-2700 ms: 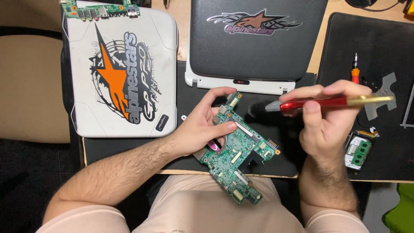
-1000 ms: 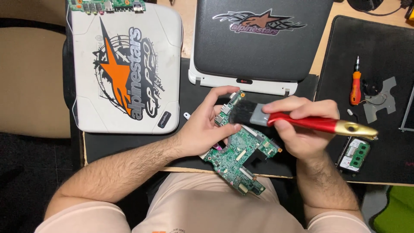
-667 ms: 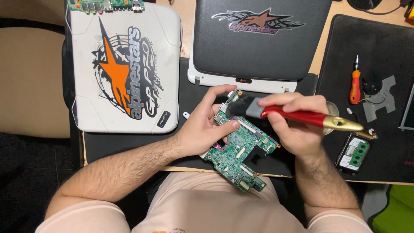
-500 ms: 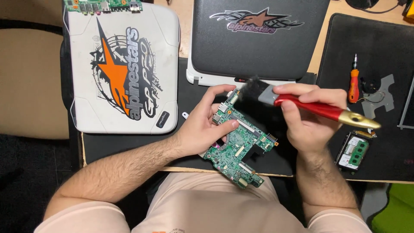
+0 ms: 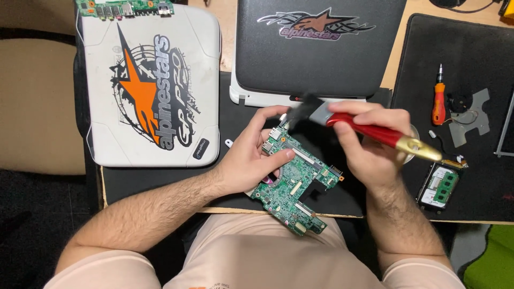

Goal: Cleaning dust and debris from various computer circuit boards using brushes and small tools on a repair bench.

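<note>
My left hand (image 5: pixel 247 160) grips a green circuit board (image 5: pixel 293 187) by its upper left edge and holds it tilted over the table's front edge. In my right hand (image 5: pixel 369 150) is a paintbrush (image 5: pixel 375 131) with a red handle, gold end and dark bristles. The bristles sit blurred just above the board's top corner, near my left fingertips.
A white laptop shell (image 5: pixel 152 85) with an orange star sticker lies at the left, a dark laptop lid (image 5: pixel 316 48) at the top middle. On the black mat (image 5: pixel 471 64) to the right are an orange screwdriver (image 5: pixel 439 99), a grey metal bracket (image 5: pixel 471 115) and a small green module (image 5: pixel 441 184).
The brush has swept back and forth across the board's upper part and now sits at its top corner. My left hand keeps the board in nearly the same place.
</note>
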